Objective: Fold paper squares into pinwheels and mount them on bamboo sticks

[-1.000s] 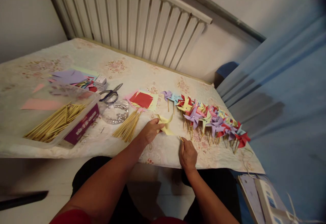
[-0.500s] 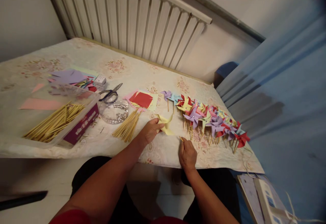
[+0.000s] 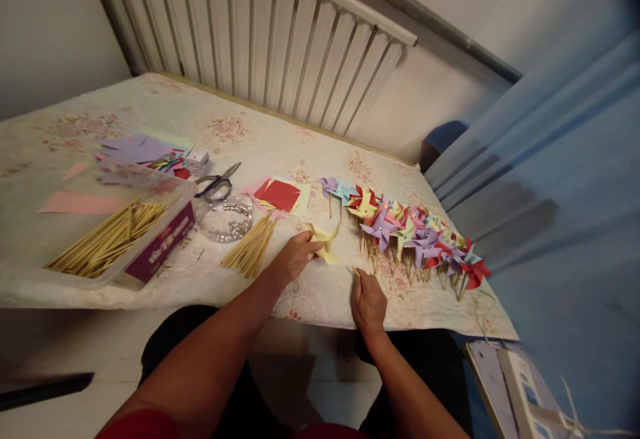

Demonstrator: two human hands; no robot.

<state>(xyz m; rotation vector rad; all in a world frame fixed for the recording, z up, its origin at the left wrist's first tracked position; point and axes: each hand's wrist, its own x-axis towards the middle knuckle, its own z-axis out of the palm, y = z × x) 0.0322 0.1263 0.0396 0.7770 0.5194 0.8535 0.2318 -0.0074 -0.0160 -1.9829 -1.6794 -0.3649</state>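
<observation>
Between the thumb and fingers of my left hand [image 3: 299,254] is a yellow paper pinwheel [image 3: 327,246] with curled blades, held just above the tablecloth. My right hand [image 3: 369,300] is closed round a thin wooden stick [image 3: 356,271]; only its tip shows past the fingers, apart from the pinwheel. Left of my left hand lies a fanned bundle of wooden sticks [image 3: 253,242]. Behind it is a pile of square papers [image 3: 280,195], red on top. Many finished pinwheels [image 3: 383,229] on sticks are crowded together to the right, beyond my right hand.
A clear plastic bin [image 3: 193,192] of wooden sticks stands at the left. Near it are a round clear container [image 3: 210,231] with small shiny pieces, scissors [image 3: 217,184], a small box [image 3: 197,156] and purple paper [image 3: 134,148]. A power strip [image 3: 525,386] is at the lower right.
</observation>
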